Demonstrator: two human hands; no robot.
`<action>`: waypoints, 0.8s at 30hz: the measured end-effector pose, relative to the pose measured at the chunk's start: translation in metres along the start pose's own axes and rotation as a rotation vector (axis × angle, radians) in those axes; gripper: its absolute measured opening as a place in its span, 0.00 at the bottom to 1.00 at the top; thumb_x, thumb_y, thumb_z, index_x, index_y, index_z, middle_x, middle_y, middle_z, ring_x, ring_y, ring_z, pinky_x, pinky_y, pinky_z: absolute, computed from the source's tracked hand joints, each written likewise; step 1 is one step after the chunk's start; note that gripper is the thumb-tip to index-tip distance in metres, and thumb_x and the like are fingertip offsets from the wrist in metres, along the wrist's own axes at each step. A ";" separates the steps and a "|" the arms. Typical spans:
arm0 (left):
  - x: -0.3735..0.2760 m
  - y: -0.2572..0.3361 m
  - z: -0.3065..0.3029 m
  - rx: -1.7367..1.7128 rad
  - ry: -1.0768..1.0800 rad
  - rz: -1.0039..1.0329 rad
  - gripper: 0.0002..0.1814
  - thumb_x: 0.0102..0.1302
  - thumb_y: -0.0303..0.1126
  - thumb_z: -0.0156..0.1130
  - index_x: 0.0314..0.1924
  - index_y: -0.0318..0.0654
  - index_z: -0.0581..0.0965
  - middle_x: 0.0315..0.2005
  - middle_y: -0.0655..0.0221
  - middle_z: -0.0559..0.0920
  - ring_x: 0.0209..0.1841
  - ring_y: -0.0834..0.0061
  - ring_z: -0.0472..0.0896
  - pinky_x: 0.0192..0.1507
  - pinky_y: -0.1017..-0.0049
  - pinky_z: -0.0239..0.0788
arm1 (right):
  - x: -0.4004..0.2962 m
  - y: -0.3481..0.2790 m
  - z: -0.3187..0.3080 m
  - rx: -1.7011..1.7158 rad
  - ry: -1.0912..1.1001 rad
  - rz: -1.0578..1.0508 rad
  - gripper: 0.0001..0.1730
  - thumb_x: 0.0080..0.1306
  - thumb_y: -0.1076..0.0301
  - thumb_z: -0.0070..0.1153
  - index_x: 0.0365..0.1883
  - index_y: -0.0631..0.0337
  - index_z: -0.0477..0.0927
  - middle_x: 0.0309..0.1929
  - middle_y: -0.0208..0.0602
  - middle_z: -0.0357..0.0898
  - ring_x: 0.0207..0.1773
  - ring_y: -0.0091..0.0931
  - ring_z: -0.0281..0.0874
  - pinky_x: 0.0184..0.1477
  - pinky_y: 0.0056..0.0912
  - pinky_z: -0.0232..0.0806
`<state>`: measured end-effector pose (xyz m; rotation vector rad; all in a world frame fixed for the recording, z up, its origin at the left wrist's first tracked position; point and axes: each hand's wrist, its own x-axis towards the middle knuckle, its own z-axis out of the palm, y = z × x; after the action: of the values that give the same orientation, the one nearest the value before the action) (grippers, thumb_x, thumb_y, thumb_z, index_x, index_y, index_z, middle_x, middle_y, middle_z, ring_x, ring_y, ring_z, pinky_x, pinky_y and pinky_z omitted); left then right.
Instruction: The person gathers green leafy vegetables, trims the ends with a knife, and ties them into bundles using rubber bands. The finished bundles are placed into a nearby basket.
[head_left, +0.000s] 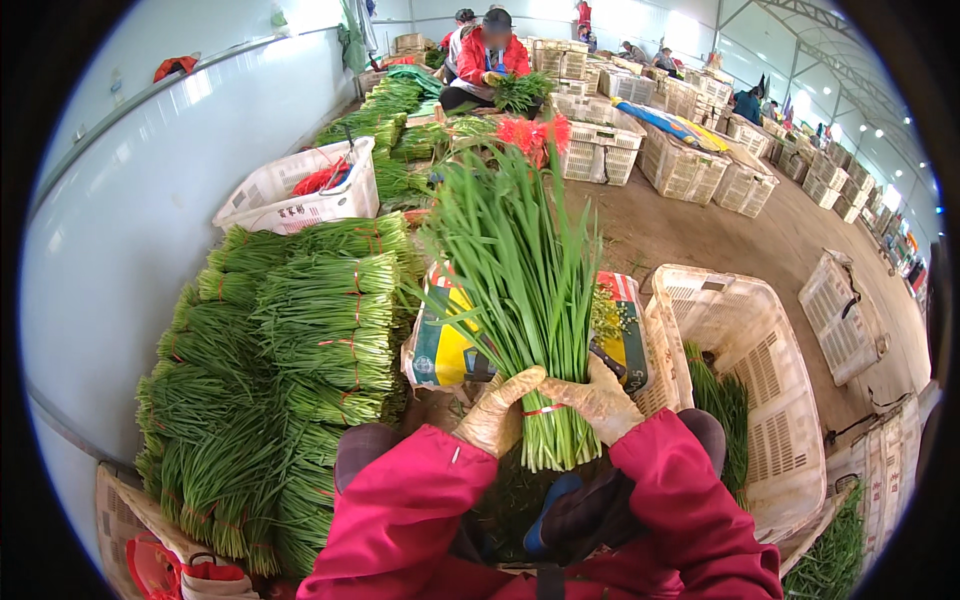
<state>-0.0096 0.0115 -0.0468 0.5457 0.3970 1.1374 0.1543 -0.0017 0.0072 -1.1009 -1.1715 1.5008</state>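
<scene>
Between my two gloved hands a bundle of long green leafy stalks, probably garlic chives (525, 300), stands upright, leaves away from me and pale cut ends towards me. A red tie (543, 409) goes around its lower part. My left hand (501, 409) grips the bundle's left side, and my right hand (598, 397) grips its right side, just above the tie. Behind the bundle lies a printed sack (442, 337) with a dark-handled knife (609, 360) on it, its blade hidden. Many tied bundles (330, 322) are stacked at the left.
A plastic crate (776, 390) holding some bundles stands at my right. Another crate (300, 187) with red ties is beyond the stack. Ahead sits a co-worker (491, 64) holding greens. More crates (682, 161) line the floor; a wall (112, 247) runs along the left.
</scene>
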 end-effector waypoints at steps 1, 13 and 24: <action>0.000 0.001 0.003 0.030 -0.006 0.003 0.25 0.60 0.31 0.70 0.57 0.39 0.74 0.52 0.70 0.79 0.57 0.74 0.75 0.63 0.68 0.64 | -0.003 0.001 0.001 0.042 0.004 -0.021 0.45 0.56 0.64 0.73 0.67 0.66 0.61 0.57 0.39 0.74 0.56 0.26 0.74 0.58 0.30 0.67; -0.002 0.020 0.019 -0.031 0.070 0.033 0.25 0.60 0.27 0.69 0.58 0.40 0.75 0.48 0.67 0.82 0.47 0.68 0.82 0.51 0.64 0.77 | -0.034 0.023 0.005 0.152 -0.058 0.106 0.50 0.51 0.59 0.75 0.67 0.65 0.62 0.58 0.37 0.74 0.60 0.28 0.71 0.63 0.34 0.63; -0.005 0.018 0.016 0.059 0.018 0.052 0.21 0.58 0.23 0.70 0.52 0.38 0.78 0.45 0.70 0.84 0.44 0.74 0.83 0.48 0.70 0.75 | -0.023 0.036 0.007 0.208 0.210 -0.032 0.31 0.60 0.71 0.68 0.61 0.63 0.71 0.51 0.33 0.79 0.51 0.23 0.76 0.56 0.31 0.69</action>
<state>-0.0158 0.0096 -0.0236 0.6009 0.4352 1.1836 0.1476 -0.0300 -0.0242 -1.0639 -0.8651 1.4100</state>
